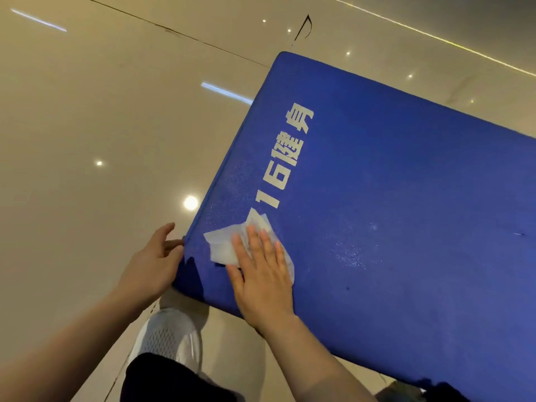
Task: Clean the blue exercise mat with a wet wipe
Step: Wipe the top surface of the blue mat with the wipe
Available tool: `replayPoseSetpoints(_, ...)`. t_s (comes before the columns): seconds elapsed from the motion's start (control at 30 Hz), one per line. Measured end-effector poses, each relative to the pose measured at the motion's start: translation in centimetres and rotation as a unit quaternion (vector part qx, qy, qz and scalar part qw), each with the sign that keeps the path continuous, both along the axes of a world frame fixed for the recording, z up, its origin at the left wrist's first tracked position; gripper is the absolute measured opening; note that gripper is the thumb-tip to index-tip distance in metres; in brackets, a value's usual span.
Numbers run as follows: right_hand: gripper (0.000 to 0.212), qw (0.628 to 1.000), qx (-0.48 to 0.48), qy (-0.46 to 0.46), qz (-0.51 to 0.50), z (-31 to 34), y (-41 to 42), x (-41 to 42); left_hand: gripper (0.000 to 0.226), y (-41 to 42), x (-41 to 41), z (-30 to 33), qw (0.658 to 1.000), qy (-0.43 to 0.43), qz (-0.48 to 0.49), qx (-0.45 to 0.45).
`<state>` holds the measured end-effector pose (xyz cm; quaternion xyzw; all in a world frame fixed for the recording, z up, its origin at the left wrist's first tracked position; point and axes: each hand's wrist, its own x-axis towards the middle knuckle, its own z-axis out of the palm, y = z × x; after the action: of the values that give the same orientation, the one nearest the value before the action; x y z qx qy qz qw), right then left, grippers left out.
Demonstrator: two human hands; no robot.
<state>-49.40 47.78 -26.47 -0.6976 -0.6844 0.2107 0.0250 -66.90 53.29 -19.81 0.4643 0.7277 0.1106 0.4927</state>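
Note:
The blue exercise mat [391, 198] with white printed characters fills the right of the view, lying thick and flat on the floor. A crumpled white wet wipe [223, 245] lies near the mat's near left corner, over the start of the print. My right hand [261, 271] presses flat on the wipe with straight fingers. My left hand [150, 265] rests against the mat's left side edge at that corner, thumb up and fingers curled round the edge. A damp sheen shows on the mat beside the wipe.
Glossy beige floor tiles [87, 140] with light reflections spread to the left and behind the mat. My white shoe [171, 338] and dark trouser leg [162, 378] stand just below the mat's near corner.

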Motion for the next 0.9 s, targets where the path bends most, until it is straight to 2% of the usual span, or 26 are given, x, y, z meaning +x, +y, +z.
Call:
replayPoseSetpoints(0.13, 0.067, 0.977, -0.01, -0.027, -0.209, -0.1, -3.9, 5.6, 0.05, 0.2, 1.6, 0.7, 0.991, 0.091, -0.095, 0.039)
replayPoseSetpoints(0.27, 0.078, 0.955, -0.02, -0.043, -0.292, 0.2, -5.7, 6.7, 0.038, -0.4, 2.3, 0.3, 0.982, 0.137, -0.11, 0.066)
replayPoseSetpoints(0.33, 0.079, 0.963, -0.021, -0.025, -0.267, 0.5, -4.6, 4.5, 0.037, -0.8, 2.4, 0.1, 0.986, 0.125, -0.091, 0.065)
replayPoseSetpoints(0.5, 0.075, 0.998, -0.035, 0.018, -0.043, 1.1, 0.5, -2.8, 0.045, -1.1, 1.4, -0.3, 0.999, 0.036, 0.002, 0.027)
replayPoseSetpoints(0.6, 0.058, 0.994, -0.049, 0.008, 0.096, 1.4, 1.0, -5.0, 0.044, -1.6, 0.9, -0.8, 0.999, 0.009, 0.025, 0.039)
replayPoseSetpoints(0.67, 0.056, 0.987, -0.026, 0.009, 0.16, 1.0, -0.3, -4.6, 0.043, -1.9, 0.8, -1.0, 0.999, 0.005, 0.024, 0.047)
replayPoseSetpoints(0.8, 0.062, 0.985, -0.003, 0.021, 0.173, 0.3, -3.2, -1.8, 0.043, -2.2, 1.2, -0.9, 0.997, 0.031, -0.025, 0.073)
replayPoseSetpoints(0.83, 0.062, 0.99, 0.0, 0.029, 0.137, 0.4, -3.8, -1.0, 0.042, -2.2, 1.3, -0.9, 0.994, 0.046, -0.045, 0.084)
replayPoseSetpoints(0.9, 0.069, 0.999, -0.009, 0.053, -0.003, 0.8, -5.3, 1.1, 0.041, -2.4, 1.3, -0.8, 0.988, 0.078, -0.089, 0.102)
